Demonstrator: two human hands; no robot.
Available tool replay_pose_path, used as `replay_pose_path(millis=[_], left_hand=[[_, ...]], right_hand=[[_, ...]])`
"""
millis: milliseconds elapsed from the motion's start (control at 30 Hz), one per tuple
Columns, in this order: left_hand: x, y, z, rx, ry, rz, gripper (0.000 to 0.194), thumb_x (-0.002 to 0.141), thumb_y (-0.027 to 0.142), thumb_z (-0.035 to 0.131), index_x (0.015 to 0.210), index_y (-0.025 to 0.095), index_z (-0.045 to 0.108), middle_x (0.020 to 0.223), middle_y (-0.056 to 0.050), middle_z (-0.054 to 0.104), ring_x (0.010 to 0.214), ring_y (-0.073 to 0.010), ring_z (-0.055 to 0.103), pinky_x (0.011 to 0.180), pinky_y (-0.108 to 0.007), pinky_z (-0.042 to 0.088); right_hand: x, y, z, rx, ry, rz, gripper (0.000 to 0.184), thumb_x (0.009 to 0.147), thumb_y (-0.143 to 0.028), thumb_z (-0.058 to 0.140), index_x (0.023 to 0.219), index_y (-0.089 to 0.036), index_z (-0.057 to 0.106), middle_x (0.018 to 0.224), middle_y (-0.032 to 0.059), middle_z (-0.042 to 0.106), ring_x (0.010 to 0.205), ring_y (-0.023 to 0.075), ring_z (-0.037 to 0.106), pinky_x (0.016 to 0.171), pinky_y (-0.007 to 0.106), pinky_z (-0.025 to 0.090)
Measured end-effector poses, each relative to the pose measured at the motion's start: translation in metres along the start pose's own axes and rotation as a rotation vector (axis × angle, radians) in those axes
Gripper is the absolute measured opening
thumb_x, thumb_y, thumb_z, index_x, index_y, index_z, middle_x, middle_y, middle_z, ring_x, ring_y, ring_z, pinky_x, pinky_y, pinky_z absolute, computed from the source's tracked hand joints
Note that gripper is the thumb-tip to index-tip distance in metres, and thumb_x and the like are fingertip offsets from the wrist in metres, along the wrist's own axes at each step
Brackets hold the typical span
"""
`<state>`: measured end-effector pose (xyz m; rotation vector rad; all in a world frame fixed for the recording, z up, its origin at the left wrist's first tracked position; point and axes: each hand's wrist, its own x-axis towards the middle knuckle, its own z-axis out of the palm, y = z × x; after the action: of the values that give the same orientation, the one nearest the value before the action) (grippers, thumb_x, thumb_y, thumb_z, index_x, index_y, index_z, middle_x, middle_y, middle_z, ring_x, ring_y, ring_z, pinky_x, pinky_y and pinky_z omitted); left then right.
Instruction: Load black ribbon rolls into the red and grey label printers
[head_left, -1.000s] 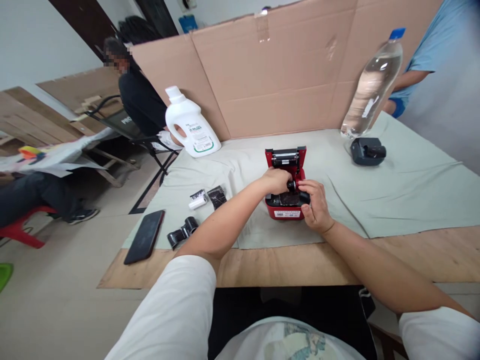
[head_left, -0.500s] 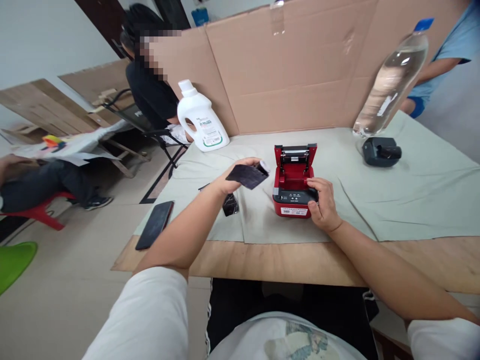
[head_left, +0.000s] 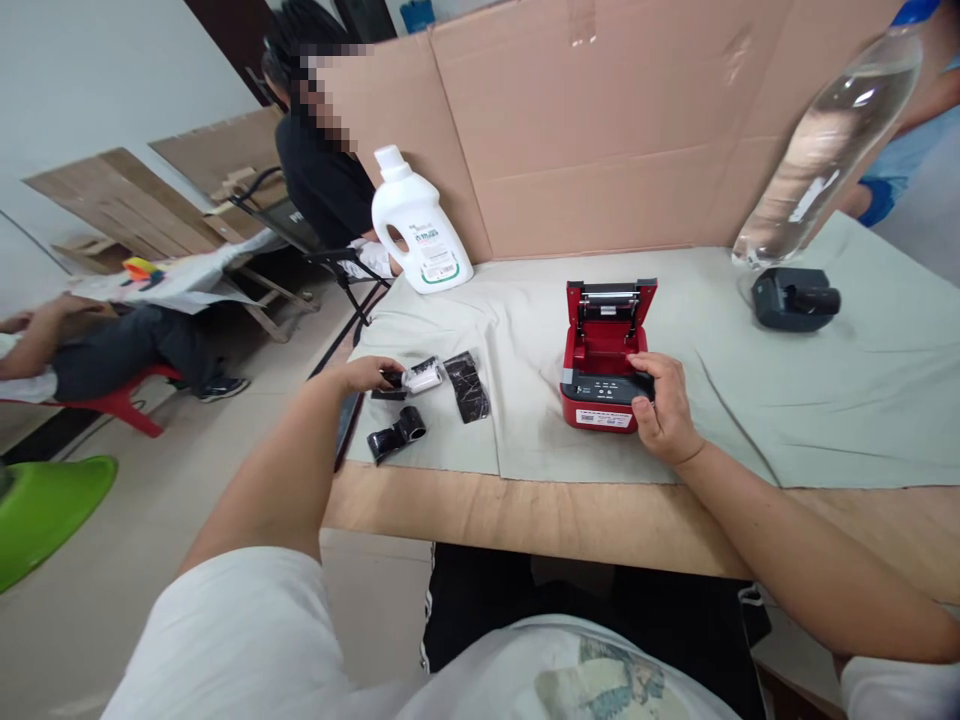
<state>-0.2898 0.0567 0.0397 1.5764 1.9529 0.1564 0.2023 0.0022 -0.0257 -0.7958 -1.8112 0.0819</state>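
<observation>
A red and black label printer (head_left: pixel 604 407) stands on the cloth with its lid raised, showing a red compartment inside. My right hand (head_left: pixel 667 408) grips its right front corner, thumb at the front and fingers on top. Far to the left, my left hand (head_left: pixel 373 373) is low at the cloth, fingers closed at the dark end of a small black-and-white roll (head_left: pixel 424 375). Its fingertips are partly hidden. Beside the roll lies a black marbled strip (head_left: pixel 467 388). Closer to the table's front, a glossy black roll with a loose end (head_left: pixel 397 435) rests on the cloth.
A white jug (head_left: pixel 424 235) and a big clear bottle (head_left: pixel 832 140) stand along the cardboard partition (head_left: pixel 600 140). A black device (head_left: pixel 796 299) sits at the right. My left forearm mostly covers a phone (head_left: pixel 345 428). Other people sit beyond the table.
My left hand has moved left and down to the cloth with the dark strip and roll it held up. The glossy black roll now shows. My right hand stays on the printer.
</observation>
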Motion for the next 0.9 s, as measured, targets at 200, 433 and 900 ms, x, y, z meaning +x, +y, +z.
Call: replay_pose_path(millis=[200,433,900], left_hand=[[-0.016,0.005,0.016,0.345,0.169,0.031,0.06,0.052,0.03,0.068,0.11,0.015,0.064,0.108,-0.012,0.068,0.105,-0.0321,0.06,0.093,-0.037,0.046],[-0.072,0.036,0.041,0.684,0.075,0.217,0.052,0.063,0.016,0.055,0.111,0.03,0.067,0.142,-0.006,0.049,0.136,-0.0355,0.035,0.11,-0.052,0.03],[-0.108,0.12,0.087,0.18,-0.38,0.594,0.03,0.078,0.039,0.065,0.103,0.022,0.064,0.101,-0.004,0.067,0.09,-0.0216,0.062,0.082,-0.032,0.047]], right_hand=[[-0.001,0.0,0.0,-0.008,-0.009,0.003,0.042,0.096,-0.045,0.036,0.127,-0.019,0.049,0.12,0.0152,0.058,0.113,0.0319,0.052,0.096,0.056,0.044],[-0.001,0.0,0.0,-0.005,-0.008,0.02,0.042,0.096,-0.044,0.037,0.127,-0.019,0.049,0.12,0.0147,0.058,0.113,0.0317,0.052,0.097,0.056,0.044],[0.0,0.0,0.0,-0.022,-0.007,0.005,0.037,0.095,-0.04,0.04,0.124,-0.019,0.049,0.118,0.0144,0.058,0.112,0.0308,0.053,0.095,0.055,0.046]])
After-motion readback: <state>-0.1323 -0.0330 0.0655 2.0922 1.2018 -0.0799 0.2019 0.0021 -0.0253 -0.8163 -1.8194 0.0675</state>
